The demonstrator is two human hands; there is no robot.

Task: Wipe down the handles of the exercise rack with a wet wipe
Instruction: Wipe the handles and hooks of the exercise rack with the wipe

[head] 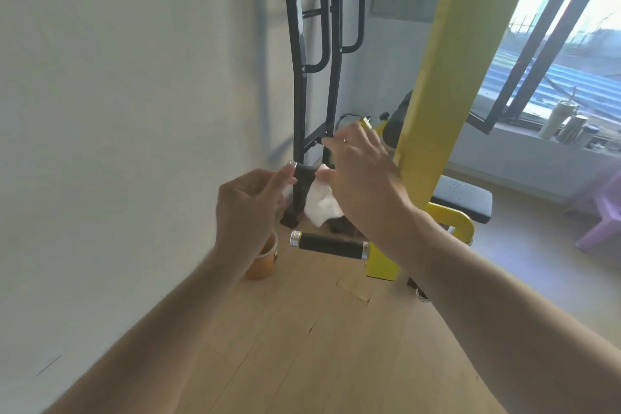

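Behind our right hand (pixel 361 175), most of the upper handle (pixel 304 173) is hidden; its long axis runs sideways, silver cap leftward. We pinch the wet wipe (pixel 321 205) there, hanging crumpled. Our left hand (pixel 250 202) hovers with loosely curled fingers. The lower handle (pixel 331 245) lies parallel below.

Arms: both forearms bare, no sleeves showing.
Right hand (pixel 363 175): thin metal ring (pixel 345 140) on one finger.
Left hand (pixel 248 205): nothing worn.
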